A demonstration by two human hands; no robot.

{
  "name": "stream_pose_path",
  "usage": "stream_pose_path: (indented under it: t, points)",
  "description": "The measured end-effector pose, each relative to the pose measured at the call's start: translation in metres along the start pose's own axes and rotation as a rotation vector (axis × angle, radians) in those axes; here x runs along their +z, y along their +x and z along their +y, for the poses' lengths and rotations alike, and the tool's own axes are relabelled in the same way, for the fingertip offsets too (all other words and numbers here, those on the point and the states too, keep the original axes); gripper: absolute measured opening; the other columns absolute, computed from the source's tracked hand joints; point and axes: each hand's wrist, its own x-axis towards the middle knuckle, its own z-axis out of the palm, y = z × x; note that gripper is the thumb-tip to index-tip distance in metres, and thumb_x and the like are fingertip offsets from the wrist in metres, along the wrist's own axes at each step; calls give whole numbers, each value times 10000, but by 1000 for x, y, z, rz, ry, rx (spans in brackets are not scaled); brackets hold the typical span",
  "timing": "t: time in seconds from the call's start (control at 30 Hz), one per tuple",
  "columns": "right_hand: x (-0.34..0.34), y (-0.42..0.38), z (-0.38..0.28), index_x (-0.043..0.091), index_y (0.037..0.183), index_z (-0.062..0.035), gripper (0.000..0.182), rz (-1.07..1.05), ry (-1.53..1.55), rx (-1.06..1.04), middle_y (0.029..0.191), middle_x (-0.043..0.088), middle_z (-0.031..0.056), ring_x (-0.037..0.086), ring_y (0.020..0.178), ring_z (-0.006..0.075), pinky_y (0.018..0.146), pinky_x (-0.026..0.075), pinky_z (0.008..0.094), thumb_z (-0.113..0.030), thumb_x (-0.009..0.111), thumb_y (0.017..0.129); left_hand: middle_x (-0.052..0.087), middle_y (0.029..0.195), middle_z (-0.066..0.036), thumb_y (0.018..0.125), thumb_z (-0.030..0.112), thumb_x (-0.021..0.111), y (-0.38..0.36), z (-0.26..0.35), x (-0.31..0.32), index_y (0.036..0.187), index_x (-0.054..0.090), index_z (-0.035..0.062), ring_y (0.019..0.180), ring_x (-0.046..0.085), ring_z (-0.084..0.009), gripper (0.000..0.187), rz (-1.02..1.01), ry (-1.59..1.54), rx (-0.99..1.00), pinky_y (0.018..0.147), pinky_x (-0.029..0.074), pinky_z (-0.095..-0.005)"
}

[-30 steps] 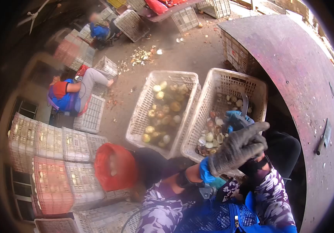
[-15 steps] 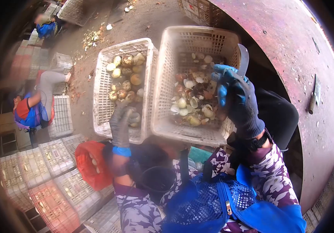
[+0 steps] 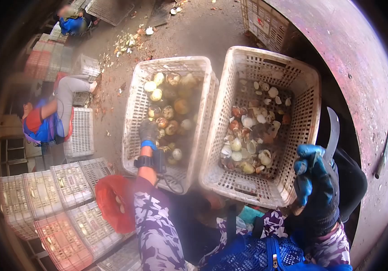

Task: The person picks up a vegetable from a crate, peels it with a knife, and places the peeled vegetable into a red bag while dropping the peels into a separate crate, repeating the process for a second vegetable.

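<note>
In a gloved fist at the right, my right hand (image 3: 316, 180) grips a knife (image 3: 333, 131) with a curved blade pointing up and away. My left hand (image 3: 149, 131), in a grey glove with a blue band at the wrist, reaches down into the left crate (image 3: 130, 104). It is at the onions (image 3: 171, 127), some brown-skinned and some pale; its fingertips are hidden and blurred. Beside it stands a second crate (image 3: 219, 113) holding onion peelings (image 3: 250, 119), pale layers and brown skins.
A red bag (image 3: 108, 212) with pale contents stands left of my left arm. Crates (image 3: 31, 189) of pale pieces fill the lower left. A seated person (image 3: 49, 117) is at the left, another farther back. On the pinkish tabletop (image 3: 370, 90) lies another knife (image 3: 383, 153).
My left hand has moved deeper into the left crate, onto the onions. My right hand with the knife has drawn back from above the peelings toward my body. The view has shifted.
</note>
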Motion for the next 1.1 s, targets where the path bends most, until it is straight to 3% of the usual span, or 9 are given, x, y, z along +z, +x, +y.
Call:
stream_pose_path:
  t: [0.17,0.2,0.27,0.3,0.47,0.7,0.93,1.03,1.1]
  points:
    - [2,14,-5,541,1127,-9,353,23,38,155,798,559,12,417,451,20,363,320,163,-338,469,1022,628,1042,-104,817,100,726,55,-15,99,1292,513,13,906,606,-206,528,84,415,382,774,515,-338]
    - [1,16,-4,538,1124,-8,355,28,49,182,793,558,14,418,446,23,361,322,163,-341,471,1021,617,1159,-167,812,152,745,24,31,126,1322,488,-18,1033,598,-260,596,28,383,420,925,467,-360]
    - [9,17,0,543,1106,1,381,124,27,188,808,573,29,427,434,37,355,343,175,-362,474,1013,501,1344,-245,793,199,733,6,76,168,1358,460,-7,1250,472,-373,660,85,588,481,1050,397,-404]
    - [9,19,-3,562,1122,-8,379,127,48,237,807,572,23,442,465,41,374,342,177,-362,501,1002,465,1382,-252,777,188,722,17,74,182,1374,444,12,1279,433,-411,682,90,704,680,1080,367,-422]
    - [14,29,-24,605,1087,-27,309,153,71,361,783,564,17,460,500,54,375,316,191,-314,543,990,456,1378,-247,750,383,723,54,97,217,1342,472,51,1303,394,-425,724,-36,990,559,1094,339,-483]
    - [7,32,-21,616,1039,-18,272,132,93,389,728,551,5,459,490,64,377,326,196,-270,521,1004,499,1303,-213,742,390,722,38,117,226,1303,496,76,1274,427,-402,682,-23,1255,490,1036,401,-484]
    - [-4,23,-17,609,1101,15,350,22,104,321,814,605,36,476,491,74,392,351,201,-310,550,987,534,1234,-219,835,229,621,21,89,217,1247,512,82,1116,522,-424,450,20,1024,648,926,458,-495]
    - [-10,20,-17,601,1129,30,391,-37,43,315,848,625,52,488,489,77,394,356,201,-329,553,984,590,1160,-179,803,171,687,-9,112,214,1236,515,65,1028,594,-373,477,-27,856,402,877,491,-448]
    - [-6,14,-23,597,1142,37,408,-54,23,294,859,631,61,495,489,80,395,359,201,-336,554,982,602,1123,-130,751,123,746,13,59,203,1238,509,55,983,609,-308,546,-124,378,286,847,507,-400]
